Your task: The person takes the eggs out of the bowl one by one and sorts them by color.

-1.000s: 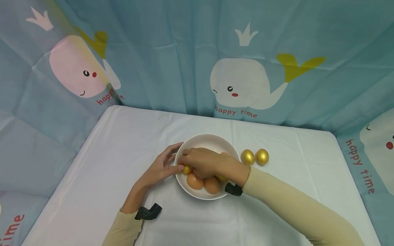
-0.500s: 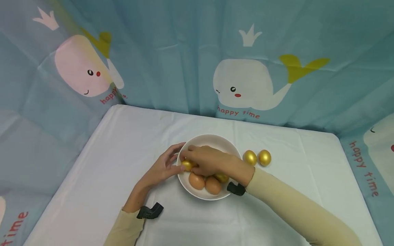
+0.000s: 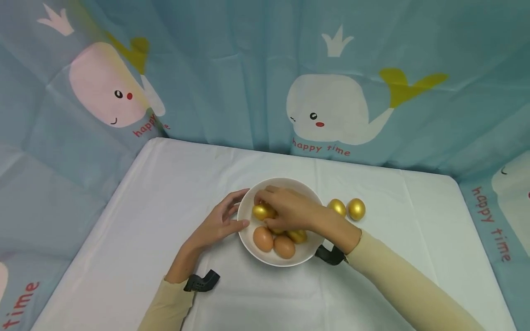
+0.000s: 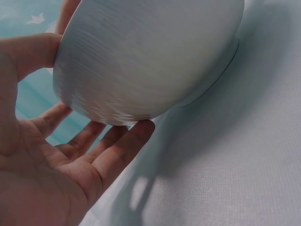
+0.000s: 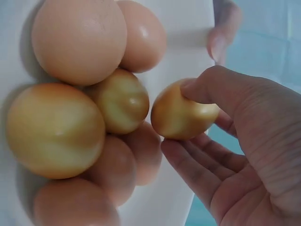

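A white bowl holds several brown eggs and gold eggs. My left hand steadies its left side, thumb over the rim and fingers spread beneath the outer wall, as the left wrist view shows. Inside the bowl, my right hand pinches a gold egg between thumb and fingers, close to the left wall. Beside that egg, the right wrist view has two more gold eggs among the brown ones. From the head, my right hand hides part of the bowl's contents.
Two gold eggs lie on the white tablecloth just right of the bowl, one partly behind my right wrist. A blue curtain with whale prints hangs along the table's back and sides.
My right hand has drawn the pinched gold egg away from my left thumb, toward the back and middle of the bowl. The left hand keeps its place at the bowl.
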`<state>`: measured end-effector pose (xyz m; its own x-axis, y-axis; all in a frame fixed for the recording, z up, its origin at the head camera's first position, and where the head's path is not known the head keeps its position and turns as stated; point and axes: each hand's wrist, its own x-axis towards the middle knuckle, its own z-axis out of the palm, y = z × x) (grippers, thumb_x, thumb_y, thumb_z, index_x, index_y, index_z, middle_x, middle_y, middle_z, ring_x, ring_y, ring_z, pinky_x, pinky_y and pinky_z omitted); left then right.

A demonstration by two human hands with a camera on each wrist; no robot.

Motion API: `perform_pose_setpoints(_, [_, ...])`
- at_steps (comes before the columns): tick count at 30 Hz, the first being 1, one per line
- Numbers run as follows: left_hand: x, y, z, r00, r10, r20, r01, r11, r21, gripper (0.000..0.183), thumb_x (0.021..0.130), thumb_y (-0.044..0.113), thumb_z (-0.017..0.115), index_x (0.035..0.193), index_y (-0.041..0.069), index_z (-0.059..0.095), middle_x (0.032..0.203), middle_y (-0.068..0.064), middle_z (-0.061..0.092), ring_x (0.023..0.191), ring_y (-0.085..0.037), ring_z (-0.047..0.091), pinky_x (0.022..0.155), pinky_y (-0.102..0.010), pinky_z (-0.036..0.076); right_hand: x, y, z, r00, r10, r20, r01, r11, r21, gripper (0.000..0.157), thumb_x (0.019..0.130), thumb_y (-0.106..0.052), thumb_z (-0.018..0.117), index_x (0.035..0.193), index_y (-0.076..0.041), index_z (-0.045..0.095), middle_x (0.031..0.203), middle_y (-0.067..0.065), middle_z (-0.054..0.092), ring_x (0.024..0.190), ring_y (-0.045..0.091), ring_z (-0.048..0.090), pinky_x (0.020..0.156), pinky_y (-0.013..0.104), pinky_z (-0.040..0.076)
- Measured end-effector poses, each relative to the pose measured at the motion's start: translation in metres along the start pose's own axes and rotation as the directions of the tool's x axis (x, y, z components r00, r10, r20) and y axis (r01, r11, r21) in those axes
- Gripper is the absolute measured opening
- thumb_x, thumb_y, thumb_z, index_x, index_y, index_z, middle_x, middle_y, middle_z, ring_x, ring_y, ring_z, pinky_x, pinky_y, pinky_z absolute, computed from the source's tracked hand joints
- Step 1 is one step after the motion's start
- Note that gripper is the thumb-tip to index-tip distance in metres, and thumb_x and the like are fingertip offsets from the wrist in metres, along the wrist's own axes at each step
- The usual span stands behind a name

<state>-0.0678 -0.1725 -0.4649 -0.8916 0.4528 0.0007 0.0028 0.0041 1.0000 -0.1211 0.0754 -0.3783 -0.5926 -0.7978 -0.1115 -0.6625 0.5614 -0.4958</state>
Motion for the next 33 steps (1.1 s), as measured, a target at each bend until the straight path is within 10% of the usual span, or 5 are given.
perform_pose_setpoints(10, [0.0,0.003,0.0,1.0,-0.007,-0.006,0.007,1.0,-0.005,0.076,0.097,0.01,0.073,0.163,0.016,0.035,0.166,-0.013,0.036,0.147,-0.039,0.05,0.098,-0.033,0.063,-0.025,0.006,0.001,0.98,-0.003,-0.201,0.027,0.993,0.115,0.04,0.096,-0.016,0.076,0.133,-0.009,0.062,0.125,0.003,0.068,0.111,0.016,0.062,0.102,0.036,0.057])
perform_pose_setpoints(23, [0.002,0.001,0.002,1.0,-0.004,-0.021,0.004,1.0,0.005,0.077,0.096,0.008,0.073,0.163,0.014,0.036,0.165,-0.015,0.039,0.148,-0.042,0.048,0.099,-0.032,0.062,-0.057,0.016,-0.007,0.879,0.184,-0.44,-0.003,0.925,0.38,0.041,0.094,-0.009,0.076,0.132,-0.014,0.064,0.129,0.002,0.067,0.116,0.019,0.07,0.099,0.034,0.064])
perform_pose_setpoints(33, [0.001,-0.001,0.001,1.0,0.005,-0.022,-0.005,1.0,0.012,0.076,0.096,0.009,0.073,0.162,0.014,0.036,0.165,-0.015,0.039,0.147,-0.043,0.049,0.1,-0.031,0.062,-0.089,0.02,-0.006,0.775,0.277,-0.568,-0.045,0.921,0.388,0.045,0.091,-0.004,0.08,0.133,-0.01,0.065,0.13,0.004,0.068,0.119,0.021,0.068,0.094,0.037,0.065])
